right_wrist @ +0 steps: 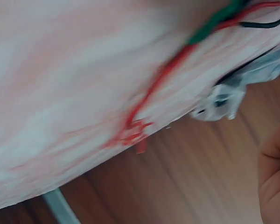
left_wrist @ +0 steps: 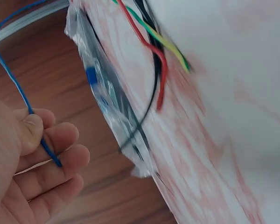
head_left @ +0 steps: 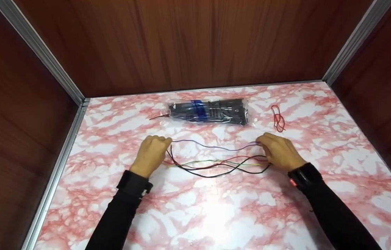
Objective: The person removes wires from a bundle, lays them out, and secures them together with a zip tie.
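Between the two hands a blue wire is stretched loosely, sagging a little. My left hand pinches its left end between thumb and fingers, plainly seen in the left wrist view, where the blue wire passes under the thumb. At the other end, my right hand grips the wire with curled fingers; only an edge of this hand shows in the right wrist view. Just nearer the body lie black wires, a red wire and a yellow-green wire, their ends partly hidden by the hands.
A clear plastic bag of black strips with a blue band lies farther back. To its right is a coiled red wire. Brown wood-grain panels enclose the marbled red-and-white table at the back and sides.
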Available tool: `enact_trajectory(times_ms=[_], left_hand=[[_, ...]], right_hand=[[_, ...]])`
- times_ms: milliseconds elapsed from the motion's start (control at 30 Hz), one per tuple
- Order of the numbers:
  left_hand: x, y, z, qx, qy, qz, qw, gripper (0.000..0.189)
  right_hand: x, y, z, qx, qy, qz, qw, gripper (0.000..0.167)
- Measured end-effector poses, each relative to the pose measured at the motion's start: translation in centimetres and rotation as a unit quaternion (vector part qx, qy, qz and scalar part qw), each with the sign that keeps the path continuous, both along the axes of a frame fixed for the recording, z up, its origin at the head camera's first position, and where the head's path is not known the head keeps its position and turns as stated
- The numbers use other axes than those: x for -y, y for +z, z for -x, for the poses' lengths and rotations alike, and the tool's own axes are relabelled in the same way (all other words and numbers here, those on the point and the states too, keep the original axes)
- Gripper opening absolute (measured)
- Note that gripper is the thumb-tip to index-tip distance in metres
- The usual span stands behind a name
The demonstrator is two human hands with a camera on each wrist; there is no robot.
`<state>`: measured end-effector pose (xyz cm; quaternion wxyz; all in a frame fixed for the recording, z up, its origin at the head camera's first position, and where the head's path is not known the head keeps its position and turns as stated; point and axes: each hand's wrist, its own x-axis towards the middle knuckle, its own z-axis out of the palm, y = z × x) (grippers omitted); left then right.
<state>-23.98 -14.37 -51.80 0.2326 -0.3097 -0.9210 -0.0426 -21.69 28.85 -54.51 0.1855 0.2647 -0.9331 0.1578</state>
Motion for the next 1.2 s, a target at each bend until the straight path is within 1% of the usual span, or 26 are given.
enact_trajectory(times_ms=[100,167,200,233,267,300,333,367,433,467,500,533,600,633,667,700,767,867,900,933,967,1000,1033,1067,1133,1200], left_hand=[[1.2,-0.1,0.0,-0.006,0.0,-0.005,1.0,0.022],[1.7,-0.1,-0.1,-0.007,0.001,-0.002,1.0,0.023],[2.0,-0.2,-0.1,-0.007,0.003,0.002,1.0,0.023],[2.1,-0.3,-0.2,-0.007,0.005,0.007,0.9999,0.023],[2.2,-0.4,-0.2,-0.005,0.008,0.013,0.9999,0.022],[2.3,-0.5,-0.2,-0.004,0.009,0.02,0.9998,0.022],[2.4,-0.7,-0.3,-0.002,0.011,0.026,0.9996,0.021],[2.5,-0.8,-0.4,-0.001,0.012,0.032,0.9994,0.02],[2.5,-1.0,-0.7,0.002,0.009,0.038,0.9992,0.02],[2.6,-1.1,-0.8,0.002,0.006,0.041,0.9991,0.02],[2.6,-1.1,-1.0,0.0,0.004,0.041,0.9991,0.019],[2.6,-1.2,-1.1,-0.002,0.004,0.04,0.9992,0.02],[2.6,-1.2,-1.4,-0.006,0.002,0.039,0.9992,0.019],[2.6,-1.2,-1.5,-0.007,0.0,0.039,0.9992,0.019],[2.6,-1.2,-1.6,-0.008,0.0,0.039,0.9992,0.019],[2.5,-1.2,-1.6,-0.009,-0.001,0.038,0.9992,0.02],[2.4,-1.1,-1.6,-0.006,-0.001,0.037,0.9993,0.021],[2.2,-1.1,-1.6,-0.002,0.001,0.034,0.9994,0.02],[2.2,-1.1,-1.6,0.0,0.002,0.034,0.9994,0.02],[2.1,-1.2,-1.6,0.003,0.003,0.032,0.9995,0.019],[2.1,-1.2,-1.7,0.005,0.003,0.031,0.9995,0.02],[2.1,-1.3,-1.7,0.008,0.004,0.029,0.9995,0.02],[2.1,-1.3,-1.8,0.01,0.002,0.026,0.9996,0.022],[2.0,-1.3,-1.8,0.011,0.0,0.022,0.9997,0.025],[2.0,-1.3,-1.9,0.015,-0.006,0.011,0.9998,0.032],[1.9,-1.2,-1.8,0.017,-0.01,-0.001,0.9998,0.035]], right_hand=[[-1.1,-0.3,-0.3,-0.001,-0.021,0.023,0.9995,0.009],[-1.5,-0.4,-0.3,0.012,-0.038,0.049,0.998,0.007],[-1.7,-0.4,-0.3,0.024,-0.048,0.071,0.996,0.007],[-1.8,-0.4,-0.3,0.045,-0.061,0.104,0.9917,0.006],[-2.0,-0.3,-0.3,0.07,-0.079,0.141,0.9843,0.006],[-2.1,-0.2,-0.3,0.098,-0.1,0.184,0.9729,0.006],[-2.3,0.0,-0.3,0.13,-0.117,0.234,0.9563,0.006],[-2.4,0.2,-0.3,0.157,-0.134,0.282,0.937,0.008],[-2.7,0.6,-0.3,0.208,-0.157,0.364,0.8939,0.01],[-2.9,0.8,-0.3,0.235,-0.156,0.399,0.8722,0.013],[-3.0,1.0,-0.3,0.265,-0.143,0.436,0.8479,0.015],[-3.2,1.1,-0.4,0.291,-0.126,0.462,0.8282,0.016],[-3.6,1.4,-0.6,0.337,-0.098,0.486,0.8007,0.019],[-3.8,1.5,-0.8,0.357,-0.086,0.483,0.7947,0.02],[-3.9,1.5,-0.9,0.372,-0.075,0.473,0.7953,0.02],[-4.0,1.6,-1.1,0.377,-0.069,0.45,0.8063,0.019],[-4.1,1.6,-1.2,0.361,-0.074,0.379,0.8492,0.016],[-3.8,1.5,-1.2,0.307,-0.081,0.26,0.912,0.007],[-3.6,1.5,-1.2,0.284,-0.085,0.213,0.931,0.004],[-3.4,1.4,-1.3,0.26,-0.087,0.166,0.9474,0.004],[-3.2,1.4,-1.4,0.238,-0.089,0.119,0.9599,0.006],[-3.0,1.4,-1.6,0.219,-0.091,0.072,0.9687,0.009],[-2.8,1.4,-1.8,0.201,-0.091,0.028,0.975,0.01],[-2.6,1.4,-2.0,0.181,-0.09,-0.017,0.9792,0.011],[-2.1,1.4,-2.4,0.154,-0.085,-0.086,0.9806,0.011],[-1.7,1.3,-2.7,0.131,-0.077,-0.135,0.9791,0.011]])
